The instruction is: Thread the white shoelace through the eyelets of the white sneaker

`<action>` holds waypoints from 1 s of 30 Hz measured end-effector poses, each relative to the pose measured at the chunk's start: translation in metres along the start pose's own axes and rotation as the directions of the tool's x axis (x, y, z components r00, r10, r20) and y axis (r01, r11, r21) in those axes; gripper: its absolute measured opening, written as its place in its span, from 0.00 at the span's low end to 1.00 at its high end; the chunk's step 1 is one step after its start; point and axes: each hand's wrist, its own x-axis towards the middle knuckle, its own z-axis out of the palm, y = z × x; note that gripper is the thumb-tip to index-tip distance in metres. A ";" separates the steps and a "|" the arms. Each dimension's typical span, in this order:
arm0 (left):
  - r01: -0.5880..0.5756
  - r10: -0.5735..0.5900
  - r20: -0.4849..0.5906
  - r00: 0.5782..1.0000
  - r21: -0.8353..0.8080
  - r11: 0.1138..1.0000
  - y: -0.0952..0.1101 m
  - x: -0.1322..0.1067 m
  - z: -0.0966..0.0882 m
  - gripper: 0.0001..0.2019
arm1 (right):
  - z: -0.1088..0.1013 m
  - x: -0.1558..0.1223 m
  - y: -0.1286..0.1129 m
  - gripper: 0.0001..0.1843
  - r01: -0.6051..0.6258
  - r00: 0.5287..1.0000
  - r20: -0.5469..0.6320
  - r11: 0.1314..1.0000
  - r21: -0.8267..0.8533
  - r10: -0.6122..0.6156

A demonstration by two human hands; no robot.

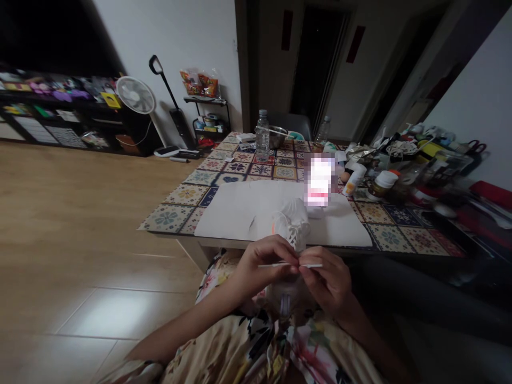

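White stick (314, 265): on my feed it lies level on the near side of the white sheet (228, 208), long axis left to right, roughly along that sheet's near edge; fingers hide its middle.
Left hand (272, 258): pinched closed on its left part.
Right hand (326, 272): pinching likewise, fingertips against the left's.
Laced white bundle (295, 226): at the sheet's near edge, too blurred for me to make out.
Bright screen (320, 181): toward the sheet's right, pixelated, unreadable.
Clear bottle (262, 138): upright beyond the sheet.
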 end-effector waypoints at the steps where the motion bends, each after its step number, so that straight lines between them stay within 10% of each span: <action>1: -0.017 0.016 0.006 1.000 0.032 0.999 0.001 -0.001 0.000 0.08 | 0.000 0.000 0.000 0.06 -0.004 1.000 0.000 1.000 0.004 0.004; 7: -0.042 0.036 0.049 0.998 0.134 0.990 0.002 -0.005 0.000 0.03 | 0.000 -0.011 0.000 0.07 -0.036 0.998 -0.046 0.999 -0.022 0.035; 14: 0.008 -0.025 0.109 0.994 0.154 0.988 0.004 -0.008 0.003 0.03 | 0.005 -0.020 0.006 0.02 -0.206 0.911 -0.363 0.979 0.007 0.195; 22: -0.094 0.107 -0.053 0.993 0.200 0.975 0.004 -0.006 0.000 0.10 | 0.002 -0.003 0.002 0.11 -0.060 0.998 0.017 0.997 -0.046 0.061; 30: 0.005 0.013 -0.132 0.991 0.132 0.991 0.004 -0.006 0.001 0.09 | 0.007 0.001 0.004 0.09 -0.006 0.998 -0.056 0.994 -0.110 0.000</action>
